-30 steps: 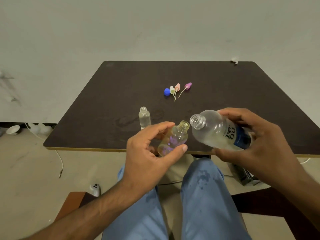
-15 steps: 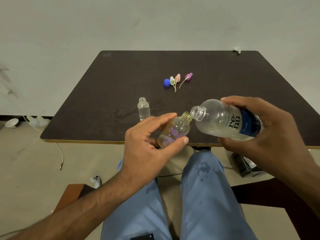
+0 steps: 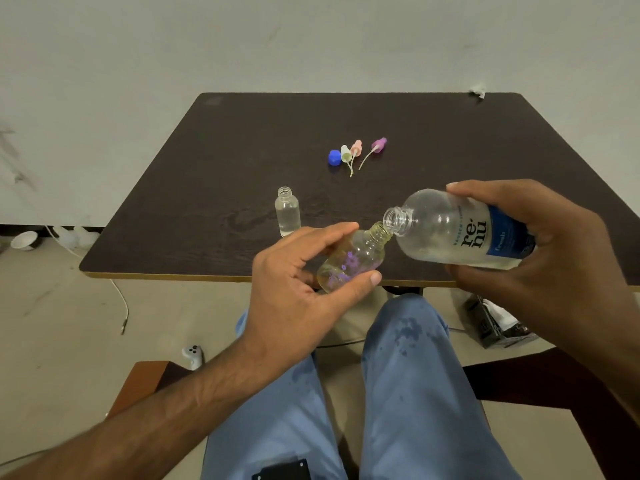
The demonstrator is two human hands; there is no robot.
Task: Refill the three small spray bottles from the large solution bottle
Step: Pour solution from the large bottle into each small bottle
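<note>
My left hand grips a small clear bottle with purple flower print, tilted with its open neck up and to the right. My right hand holds the large clear solution bottle with a blue label, lying nearly level; its open mouth touches the small bottle's neck. Both are held over the table's near edge. A second small bottle stands upright and uncapped on the table, holding clear liquid. A blue cap and three spray tops, white, pink and purple, lie further back.
My blue-trousered legs show wet spots below the table edge. On the floor lie a white controller, a white cable and a dark box at the right. A brown chair frame is beneath me.
The large bottle has moved left and tipped closer until its mouth meets the small bottle's neck. My left hand has kept the small bottle tilted in about the same place.
</note>
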